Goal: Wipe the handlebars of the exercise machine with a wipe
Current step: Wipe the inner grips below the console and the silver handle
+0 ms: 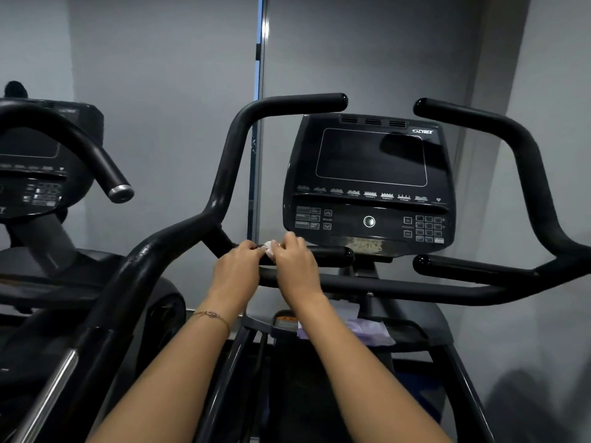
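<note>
While both grips meet at the middle of the exercise machine, the left grip (236,266) and right grip (295,263) pinch a small white wipe (270,247) between them, fingers curled, knuckles up. Wipe sits crumpled on the lower left handlebar (326,252), the short horizontal bar just under the console's lower left corner; only a small bit of it shows between the fingertips. Right grip covers the wipe from the right, left grip touches it from the left. Bar's rounded end pokes out to the right of the right grip.

Console (367,187) is black, screen dark, CYBEX logo at its top right corner, round button at centre below the screen, keypad at its lower right. Upper left handlebar (287,105) curves up and over the console's top left corner. Right handlebars (524,148) mirror these on the far side, untouched. Crossbar (415,287) runs under both wrists, across the machine's width.

Thin bracelet (212,316) on the left wrist. Pale lilac packet (371,329) lies on the tray below the crossbar, contents unclear. Second machine (35,161) of the same kind stands at left edge of view. Grey wall (160,75) behind.
</note>
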`<state>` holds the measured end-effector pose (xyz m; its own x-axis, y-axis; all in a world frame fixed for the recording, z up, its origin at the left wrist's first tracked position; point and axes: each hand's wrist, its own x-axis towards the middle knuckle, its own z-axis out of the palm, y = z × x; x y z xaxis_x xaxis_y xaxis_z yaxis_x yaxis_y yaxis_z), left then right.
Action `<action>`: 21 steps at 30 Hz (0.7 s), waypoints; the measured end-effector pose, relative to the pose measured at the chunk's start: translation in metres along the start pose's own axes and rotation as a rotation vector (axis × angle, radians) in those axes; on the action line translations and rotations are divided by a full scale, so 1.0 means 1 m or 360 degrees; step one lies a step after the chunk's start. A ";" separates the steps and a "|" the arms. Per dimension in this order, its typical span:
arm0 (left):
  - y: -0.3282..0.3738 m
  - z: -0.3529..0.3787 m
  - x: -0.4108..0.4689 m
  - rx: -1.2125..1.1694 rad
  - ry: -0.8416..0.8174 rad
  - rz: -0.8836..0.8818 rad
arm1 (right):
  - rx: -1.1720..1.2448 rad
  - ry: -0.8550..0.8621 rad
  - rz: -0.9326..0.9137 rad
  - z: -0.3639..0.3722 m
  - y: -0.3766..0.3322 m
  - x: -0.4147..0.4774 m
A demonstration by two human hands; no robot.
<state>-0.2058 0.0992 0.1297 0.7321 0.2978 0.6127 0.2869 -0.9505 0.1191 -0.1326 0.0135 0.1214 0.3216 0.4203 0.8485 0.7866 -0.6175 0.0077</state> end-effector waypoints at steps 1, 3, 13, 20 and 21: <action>0.001 -0.001 0.000 -0.0024 0.0001 -0.0009 | -0.0035 0.0053 -0.0030 -0.004 0.012 -0.005; 0.002 -0.001 0.000 -0.0045 0.0010 -0.0027 | -0.0075 0.0189 -0.0015 -0.013 0.042 -0.017; 0.006 -0.008 0.006 0.0034 -0.0095 -0.0065 | 0.2755 0.0999 0.2381 -0.021 0.082 -0.048; -0.008 -0.015 0.013 -0.0043 -0.0220 -0.0024 | 0.3303 0.0636 0.2598 0.021 -0.003 -0.012; -0.009 -0.014 0.013 -0.0044 -0.0211 -0.0016 | 0.3233 0.0513 0.2642 0.033 -0.016 -0.009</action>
<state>-0.2078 0.1102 0.1474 0.8051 0.3148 0.5027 0.2789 -0.9489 0.1475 -0.1310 0.0415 0.0967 0.8962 0.3671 -0.2492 -0.4393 0.8128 -0.3826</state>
